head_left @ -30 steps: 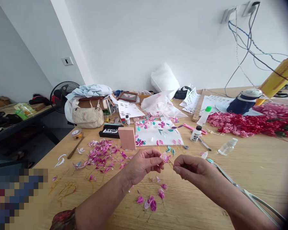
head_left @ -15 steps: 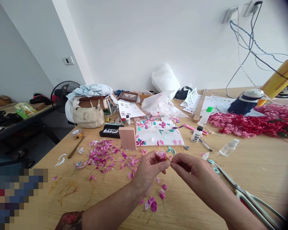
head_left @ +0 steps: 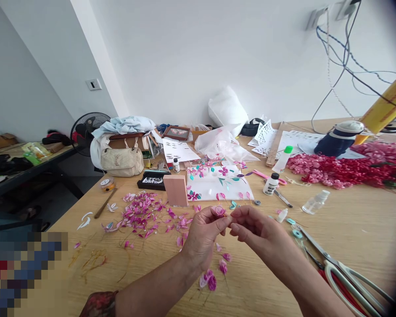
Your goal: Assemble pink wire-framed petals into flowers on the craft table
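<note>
A small pink artificial flower [head_left: 220, 211] is pinched in my left hand [head_left: 203, 233], its head up between thumb and forefinger. My right hand [head_left: 255, 229] meets it from the other side, thumb and fingertips closed at the flower's thin stem, which the fingers mostly hide. Loose pink petals [head_left: 141, 213] are heaped on the wooden table left of my hands. Below my wrists lie a few magenta blossoms [head_left: 211, 279] on thin wires. Just beyond my fingers rests a white sheet [head_left: 206, 187] with pink flowers and teal leaves on it.
Large scissors [head_left: 328, 259] lie at the right, beside a small nozzle bottle [head_left: 282, 215]. Farther back stand a black-capped bottle [head_left: 270, 185], a green-capped bottle [head_left: 283, 159] and a clear spray bottle [head_left: 316, 202]. A wooden block [head_left: 176, 190] stands upright behind the petals.
My right hand has shifted slightly left and closer to my left fingers. The flower has tipped a little, and its stem shows less than before.
</note>
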`<state>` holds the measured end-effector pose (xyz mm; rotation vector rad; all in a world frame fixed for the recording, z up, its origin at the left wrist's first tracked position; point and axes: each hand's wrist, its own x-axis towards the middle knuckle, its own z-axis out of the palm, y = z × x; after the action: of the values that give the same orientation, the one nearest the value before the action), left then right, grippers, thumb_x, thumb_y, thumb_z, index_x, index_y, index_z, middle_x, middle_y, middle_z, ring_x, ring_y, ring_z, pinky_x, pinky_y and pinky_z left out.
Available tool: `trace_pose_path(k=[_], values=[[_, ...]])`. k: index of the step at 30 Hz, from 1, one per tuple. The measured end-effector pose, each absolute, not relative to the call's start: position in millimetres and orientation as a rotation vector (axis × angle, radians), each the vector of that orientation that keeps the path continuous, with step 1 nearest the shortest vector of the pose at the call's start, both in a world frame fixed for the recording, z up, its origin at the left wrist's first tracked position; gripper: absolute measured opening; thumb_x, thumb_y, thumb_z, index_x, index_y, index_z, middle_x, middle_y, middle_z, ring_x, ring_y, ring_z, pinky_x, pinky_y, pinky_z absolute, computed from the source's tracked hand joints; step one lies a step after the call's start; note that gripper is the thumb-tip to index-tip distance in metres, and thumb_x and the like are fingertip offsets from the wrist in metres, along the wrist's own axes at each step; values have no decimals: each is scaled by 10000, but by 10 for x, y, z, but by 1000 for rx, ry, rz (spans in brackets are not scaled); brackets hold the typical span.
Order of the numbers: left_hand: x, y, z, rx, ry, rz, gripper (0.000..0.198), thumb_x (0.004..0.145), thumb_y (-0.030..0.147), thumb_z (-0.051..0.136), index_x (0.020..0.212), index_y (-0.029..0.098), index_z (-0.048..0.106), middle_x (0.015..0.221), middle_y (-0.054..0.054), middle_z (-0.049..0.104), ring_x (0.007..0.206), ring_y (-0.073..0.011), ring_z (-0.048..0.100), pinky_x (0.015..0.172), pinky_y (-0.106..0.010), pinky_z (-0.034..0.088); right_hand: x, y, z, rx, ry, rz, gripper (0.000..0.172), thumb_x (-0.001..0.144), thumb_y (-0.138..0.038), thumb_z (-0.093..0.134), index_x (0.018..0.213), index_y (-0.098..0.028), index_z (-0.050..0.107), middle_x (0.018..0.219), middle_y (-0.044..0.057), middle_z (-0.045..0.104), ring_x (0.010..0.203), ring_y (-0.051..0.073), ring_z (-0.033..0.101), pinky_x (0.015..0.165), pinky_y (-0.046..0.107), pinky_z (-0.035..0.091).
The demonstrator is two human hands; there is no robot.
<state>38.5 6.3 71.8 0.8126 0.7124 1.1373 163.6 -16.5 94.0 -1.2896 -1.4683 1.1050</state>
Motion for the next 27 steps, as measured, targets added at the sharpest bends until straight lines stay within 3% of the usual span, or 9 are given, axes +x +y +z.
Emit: trace_pose_path(k=[8,15,19,27], values=[[398,60,736,817,689,1159,141,632,212,673,653,153,546,598,37,469,553,-63,379,556,-214,305,1555,-118,886,-1179,-1172,1196,163,664,-291,641,619,-176,534,505,-41,527,504,100,465,493,228,381],[288,69,721,826,661,1098,190,661,211,659,819,159,567,688,19,502,591,-63,428,570,-201,330,1626,-78,915,-1186,-1100,1200,172,597,-292,685,650,-175,571,496,-46,514,493,104,465,486,235,375],[185,172,708,847,681,1138,120,696,248,628,733,154,565,614,22,498,556,-66,438,554,-203,338,1687,-35,958,-1194,-1130,1176,151,600,-284,674,669,-171,601,514,-35,527,497,105,462,487,240,378],[163,352,887,824,585,1021,179,619,262,695,683,158,564,616,24,529,516,-59,453,495,-189,331,1695,39,1079,-1220,-1376,1112,129,653,-306,596,630,-183,564,538,-34,485,499,106,424,466,234,349]])
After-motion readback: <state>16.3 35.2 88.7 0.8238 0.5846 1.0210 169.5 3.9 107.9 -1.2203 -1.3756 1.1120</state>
